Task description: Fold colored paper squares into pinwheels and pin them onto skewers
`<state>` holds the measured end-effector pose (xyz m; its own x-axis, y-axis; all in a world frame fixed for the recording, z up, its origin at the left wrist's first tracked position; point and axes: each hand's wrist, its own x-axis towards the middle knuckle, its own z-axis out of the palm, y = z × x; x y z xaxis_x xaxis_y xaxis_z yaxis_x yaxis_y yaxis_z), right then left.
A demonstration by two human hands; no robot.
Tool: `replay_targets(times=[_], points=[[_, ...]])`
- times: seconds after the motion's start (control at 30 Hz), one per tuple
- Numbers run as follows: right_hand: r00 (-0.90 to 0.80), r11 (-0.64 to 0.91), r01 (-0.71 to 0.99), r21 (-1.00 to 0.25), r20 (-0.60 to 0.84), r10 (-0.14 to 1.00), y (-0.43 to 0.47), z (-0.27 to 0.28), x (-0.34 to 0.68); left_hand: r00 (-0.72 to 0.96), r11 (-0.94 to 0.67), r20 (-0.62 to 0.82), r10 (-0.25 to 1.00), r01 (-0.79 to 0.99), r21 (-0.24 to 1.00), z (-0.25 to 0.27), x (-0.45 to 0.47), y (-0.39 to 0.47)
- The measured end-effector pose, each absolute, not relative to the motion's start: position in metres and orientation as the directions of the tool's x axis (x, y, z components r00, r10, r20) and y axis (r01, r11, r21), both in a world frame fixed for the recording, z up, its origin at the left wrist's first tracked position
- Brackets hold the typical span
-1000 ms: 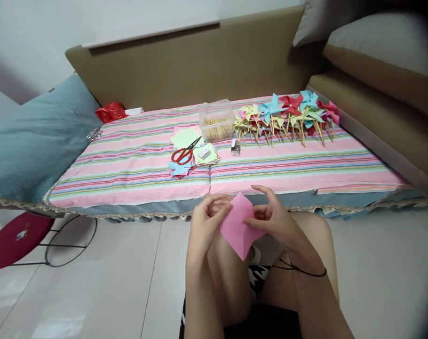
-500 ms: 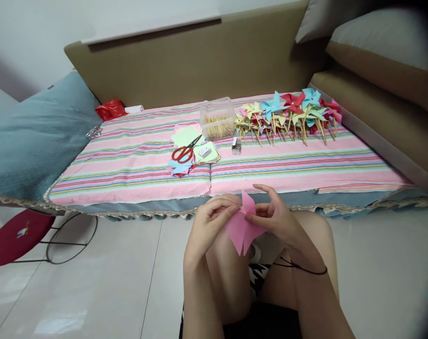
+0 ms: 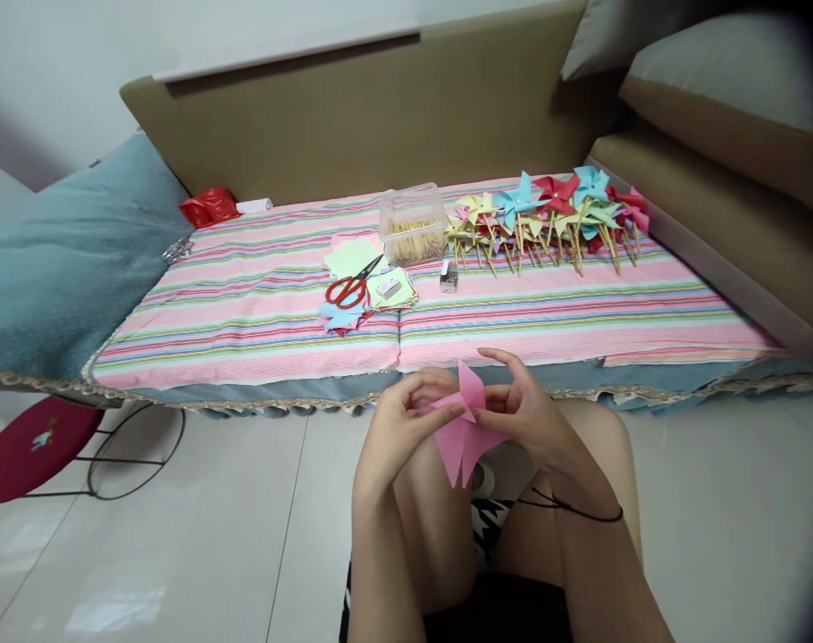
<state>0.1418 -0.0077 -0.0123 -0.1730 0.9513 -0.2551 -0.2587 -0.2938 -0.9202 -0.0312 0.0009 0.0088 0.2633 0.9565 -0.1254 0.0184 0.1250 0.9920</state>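
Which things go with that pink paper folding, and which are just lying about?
Probably for the job:
pink paper, in the left hand and right hand
scissors
paper sheets
sticks
pinwheels

Probably just lying about:
red bundle
dark red stool
grey cushion

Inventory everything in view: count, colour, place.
Held paper: one, pink, between hands
Scissors: one pair, red handles, on sheets
Sheets: several; green, pink, blue; centre
Small box: one, white, on sheets
Open box: one, greyish, right of sheets
Clear box: one, transparent, behind sheets
Sticks: many, tan, in clear box
Pinwheels: many, multicoloured, right of clear box
Bag: one, red, left
White item: one, white, beside bag
Cloth: count unclear, striped pink, beneath sheets
Backrest: one, brown, rear
Cushions: two, grey, upper right
Stool: one, dark red, floor left
Left hand: one, bare, pinching paper
Right hand: one, bare, pinching paper
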Motion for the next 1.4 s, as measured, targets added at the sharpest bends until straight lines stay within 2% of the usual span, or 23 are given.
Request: replay_targets(times=[0.17, 0.57, 1.13, 1.23, 1.33, 1.4], points=[[-0.198, -0.28, -0.252, -0.926, -0.234, 0.952, -0.008, -0.016, 0.144, 0.246, 0.098, -0.115, 0.962, 0.083, 0.992, 0.004, -0.032, 0.0], [-0.15, -0.31, -0.226, -0.924, -0.281, 0.948, -0.007, -0.011, 0.138, 0.176, 0.082, -0.094, 0.98, 0.071, 0.994, -0.002, -0.032, 0.004], [-0.189, -0.328, -0.25, -0.911, -0.287, 0.939, -0.007, -0.013, 0.137, 0.169, 0.061, -0.082, 0.982, 0.127, 0.99, 0.0, -0.032, 0.004], [-0.124, -0.337, -0.301, -0.892, -0.314, 0.941, -0.006, -0.014, 0.136, 0.114, 0.096, -0.099, 0.988, 0.029, 0.995, 0.0, -0.032, 0.005], [0.043, -0.263, -0.384, -0.885, -0.302, 0.952, -0.002, -0.015, 0.136, -0.045, 0.137, -0.15, 0.988, -0.216, 0.967, -0.002, -0.033, 0.007], [0.15, -0.188, -0.419, -0.888, -0.272, 0.951, 0.0, -0.017, 0.134, -0.083, 0.168, -0.209, 0.975, -0.347, 0.923, -0.003, -0.031, 0.008]])
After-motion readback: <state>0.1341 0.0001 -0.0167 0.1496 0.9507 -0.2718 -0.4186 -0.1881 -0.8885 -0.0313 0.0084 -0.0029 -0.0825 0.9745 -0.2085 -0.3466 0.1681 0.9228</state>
